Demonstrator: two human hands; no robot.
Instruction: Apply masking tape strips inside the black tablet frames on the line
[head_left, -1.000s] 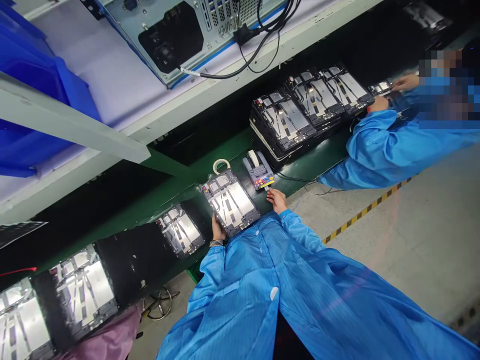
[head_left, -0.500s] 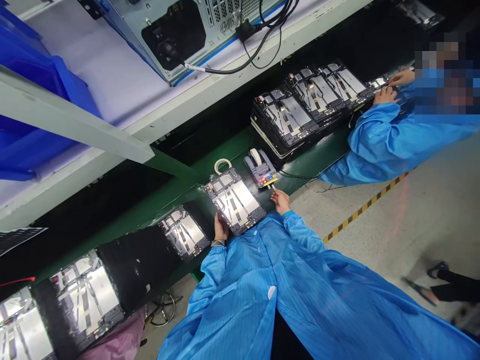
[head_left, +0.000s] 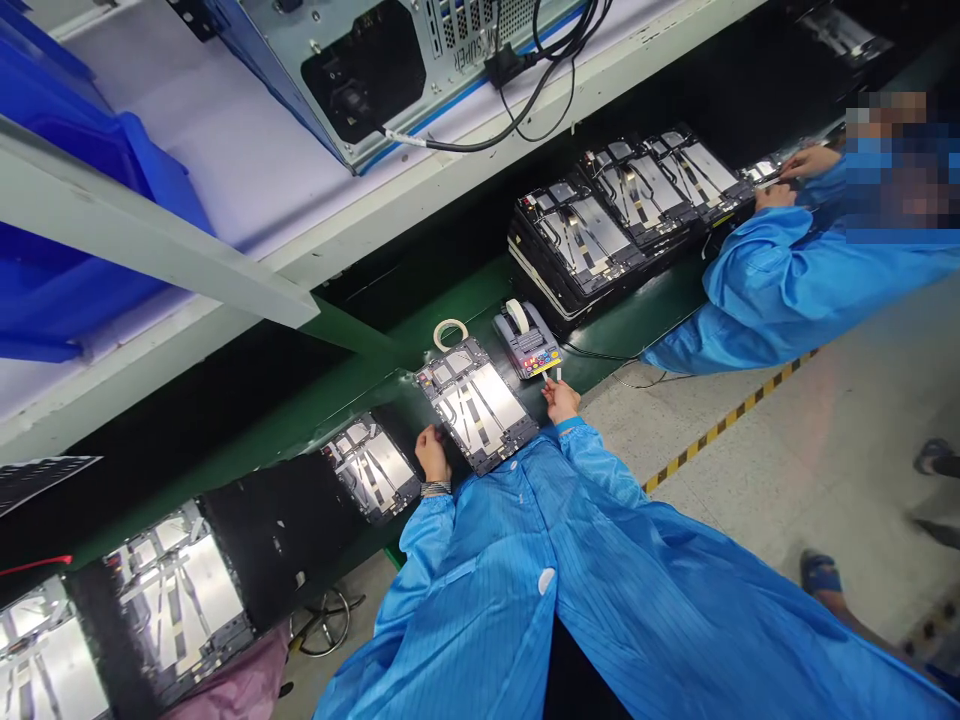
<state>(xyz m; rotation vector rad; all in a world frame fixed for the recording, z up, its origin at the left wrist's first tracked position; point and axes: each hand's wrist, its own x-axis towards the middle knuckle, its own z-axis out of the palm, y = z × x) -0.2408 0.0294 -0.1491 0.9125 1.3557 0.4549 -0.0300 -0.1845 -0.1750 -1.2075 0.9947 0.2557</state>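
Observation:
An opened tablet [head_left: 480,405], with silvery battery cells and dark flat cables, lies on the dark worktop in front of my body. My left hand [head_left: 433,456] is just left of it, off its edge, with fingers curled together; what they hold, if anything, is hidden. To the right, my right hand [head_left: 562,400] pinches a short white strip of tape [head_left: 559,374] below the front of a grey tape dispenser [head_left: 528,340]. Another white tab shows at the dispenser's outlet. A roll of tape [head_left: 451,334] lies behind the tablet.
Opened tablets [head_left: 373,468] lie in a row to the left. Several stacked tablets [head_left: 585,240] stand at right, near a co-worker's blue sleeve [head_left: 772,280] and hands. Overhead, a white shelf [head_left: 375,210] carries a computer case [head_left: 442,90] and blue bins [head_left: 142,170].
My left hand has let go of the tablet's left edge and moved slightly left and up. My right hand has drawn a little below the dispenser, with a tape strip in its fingers.

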